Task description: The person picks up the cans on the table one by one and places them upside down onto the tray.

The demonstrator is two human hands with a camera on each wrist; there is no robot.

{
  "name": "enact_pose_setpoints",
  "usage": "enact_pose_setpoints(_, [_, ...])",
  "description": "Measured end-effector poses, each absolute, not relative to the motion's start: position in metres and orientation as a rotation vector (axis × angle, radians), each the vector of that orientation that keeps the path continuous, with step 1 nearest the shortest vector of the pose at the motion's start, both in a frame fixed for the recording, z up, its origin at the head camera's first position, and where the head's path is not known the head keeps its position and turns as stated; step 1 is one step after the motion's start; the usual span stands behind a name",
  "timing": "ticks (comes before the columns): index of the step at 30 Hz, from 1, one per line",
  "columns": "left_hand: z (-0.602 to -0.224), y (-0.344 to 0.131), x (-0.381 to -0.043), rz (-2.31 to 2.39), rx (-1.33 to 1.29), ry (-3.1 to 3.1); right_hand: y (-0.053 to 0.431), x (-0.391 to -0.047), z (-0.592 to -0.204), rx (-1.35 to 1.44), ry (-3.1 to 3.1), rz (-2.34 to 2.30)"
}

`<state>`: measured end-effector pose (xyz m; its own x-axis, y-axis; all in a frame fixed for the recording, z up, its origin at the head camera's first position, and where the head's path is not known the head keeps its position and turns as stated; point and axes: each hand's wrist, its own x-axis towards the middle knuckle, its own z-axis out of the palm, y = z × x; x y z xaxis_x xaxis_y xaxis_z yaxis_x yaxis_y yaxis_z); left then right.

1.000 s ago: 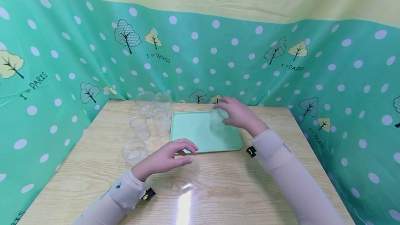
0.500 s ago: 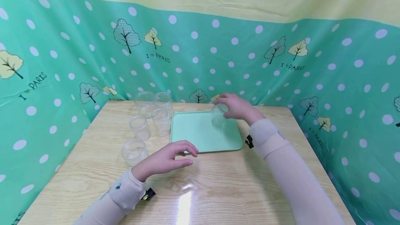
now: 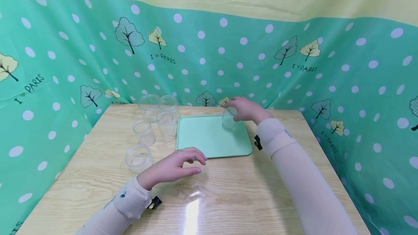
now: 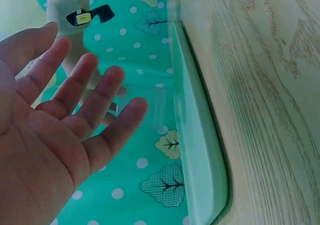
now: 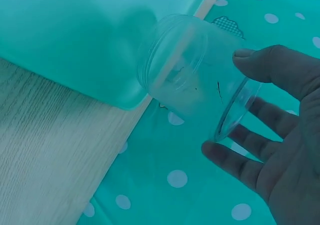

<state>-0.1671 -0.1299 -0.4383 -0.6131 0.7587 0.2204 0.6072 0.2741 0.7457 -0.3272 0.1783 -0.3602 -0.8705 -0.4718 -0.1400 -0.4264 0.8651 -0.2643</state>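
My right hand [image 3: 246,108] holds a clear plastic jar [image 3: 228,119] over the back right part of a light green tray [image 3: 209,140]. In the right wrist view, thumb and fingers grip the base end of the jar [image 5: 187,75], and its threaded mouth points toward the tray. Whether the jar touches the tray I cannot tell. Near the tray's front left edge hovers my left hand [image 3: 176,164], fingers loosely bent and nothing in them. The left wrist view shows its palm and spread fingers beside the tray's rim [image 4: 200,135].
Several clear jars stand left of the tray: a tall one [image 3: 167,128] close to its edge, a small one [image 3: 144,133], a wide low one [image 3: 138,159] nearest me, and two [image 3: 149,108] at the back. A dotted green curtain [image 3: 209,46] hangs behind the wooden table [image 3: 228,198].
My right hand has moved slightly back and away from me with the jar. The left hand stays where it was. The head view has shifted a little.
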Motion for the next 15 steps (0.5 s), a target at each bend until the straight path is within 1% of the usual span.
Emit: enact_pose_setpoints(15, [-0.4330,-0.1306,-0.1655,1.212,1.290,2.353,0.1746,-0.3353,-0.3675,-0.611,2.809,-0.309])
